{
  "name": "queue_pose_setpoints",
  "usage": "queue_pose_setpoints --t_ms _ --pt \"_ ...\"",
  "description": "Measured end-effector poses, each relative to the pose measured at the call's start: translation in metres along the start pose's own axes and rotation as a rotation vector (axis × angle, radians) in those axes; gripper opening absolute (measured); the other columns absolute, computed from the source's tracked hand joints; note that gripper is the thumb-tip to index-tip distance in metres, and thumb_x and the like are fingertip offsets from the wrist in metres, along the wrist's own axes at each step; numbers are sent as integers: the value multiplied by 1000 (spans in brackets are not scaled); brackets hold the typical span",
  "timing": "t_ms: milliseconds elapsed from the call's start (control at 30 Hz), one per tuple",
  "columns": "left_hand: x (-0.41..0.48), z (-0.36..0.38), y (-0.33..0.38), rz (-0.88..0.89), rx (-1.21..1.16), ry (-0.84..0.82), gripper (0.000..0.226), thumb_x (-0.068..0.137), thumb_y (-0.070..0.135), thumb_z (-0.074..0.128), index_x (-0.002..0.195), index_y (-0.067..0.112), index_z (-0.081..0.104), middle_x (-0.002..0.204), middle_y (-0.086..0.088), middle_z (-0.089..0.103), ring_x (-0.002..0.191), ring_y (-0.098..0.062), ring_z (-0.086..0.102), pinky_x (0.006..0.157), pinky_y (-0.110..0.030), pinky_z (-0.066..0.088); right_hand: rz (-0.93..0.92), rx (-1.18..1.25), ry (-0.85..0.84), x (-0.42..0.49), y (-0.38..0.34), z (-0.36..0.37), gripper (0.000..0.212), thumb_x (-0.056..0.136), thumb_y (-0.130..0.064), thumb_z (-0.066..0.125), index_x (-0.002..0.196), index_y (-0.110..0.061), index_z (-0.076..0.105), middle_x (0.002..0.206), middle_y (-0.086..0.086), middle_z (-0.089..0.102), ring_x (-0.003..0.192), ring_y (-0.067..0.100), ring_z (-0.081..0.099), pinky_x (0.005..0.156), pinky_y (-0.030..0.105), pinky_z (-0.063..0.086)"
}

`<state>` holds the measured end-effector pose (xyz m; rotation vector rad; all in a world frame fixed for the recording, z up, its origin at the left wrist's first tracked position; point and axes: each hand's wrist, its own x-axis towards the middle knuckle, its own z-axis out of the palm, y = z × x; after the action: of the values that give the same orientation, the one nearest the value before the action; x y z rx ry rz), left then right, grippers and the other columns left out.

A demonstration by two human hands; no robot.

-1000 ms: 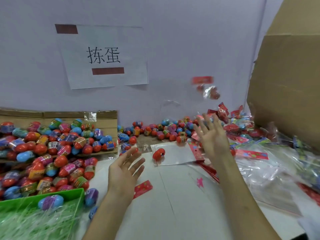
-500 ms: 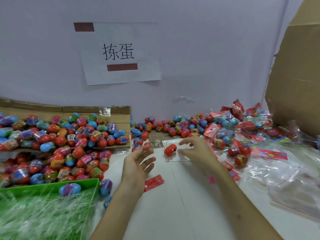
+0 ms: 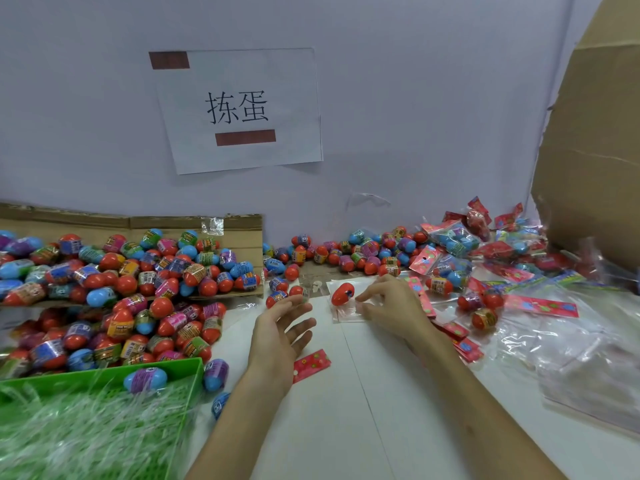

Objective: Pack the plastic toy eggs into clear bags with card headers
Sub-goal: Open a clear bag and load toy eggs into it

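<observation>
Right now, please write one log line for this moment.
left hand: open, empty | right hand: pinches bag | egg: lies on bag, unpacked

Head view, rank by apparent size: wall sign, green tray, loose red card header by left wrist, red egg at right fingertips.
Alike: green tray, wall sign; tray cropped and nearer, so unranked.
Then red card header.
Smallest: red egg, narrowly.

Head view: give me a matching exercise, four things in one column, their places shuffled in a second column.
Things
1. green basket
2. paper sign
3. red egg
4. header card

Places
A. on the clear bags
B. flat on the table, beside the left hand
C. on the wall
D. bottom-left corner of the view

Pairs: 1-D, 2-C, 3-A, 4-B.
</observation>
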<state>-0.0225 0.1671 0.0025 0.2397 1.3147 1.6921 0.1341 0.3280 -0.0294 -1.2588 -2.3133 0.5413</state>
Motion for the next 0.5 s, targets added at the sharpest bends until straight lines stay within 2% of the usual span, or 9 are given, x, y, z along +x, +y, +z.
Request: queue_pose_setpoints --t_ms 167,367,433,500 --pt "1 0 0 -9 -1 -1 22 102 21 54 103 13 75 86 -1 79 93 -26 69 76 -36 51 3 17 38 -2 -3 -1 14 91 -29 67 95 -31 80 108 -9 64 105 18 55 93 48 49" --pt "2 0 -1 -10 -14 -14 23 102 20 52 101 13 75 82 1 79 91 -25 69 76 -35 50 -74 52 314 -3 -13 -9 15 96 -26 67 105 -22 79 104 -6 71 100 15 57 99 51 45" --pt "2 -1 -1 -14 -19 -10 24 103 19 51 102 12 75 83 -1 79 91 -25 70 75 -35 51 -82 143 390 -3 -16 -13 16 97 -26 68 107 -20 78 100 -7 71 98 14 58 98 49 48" --pt "2 -1 -1 -15 -20 -15 24 103 18 51 104 11 75 85 -2 80 91 -26 71 75 -35 52 -87 272 428 -3 -17 -16 16 97 -24 67 108 -18 77 98 -9 69 95 10 61 94 41 53"
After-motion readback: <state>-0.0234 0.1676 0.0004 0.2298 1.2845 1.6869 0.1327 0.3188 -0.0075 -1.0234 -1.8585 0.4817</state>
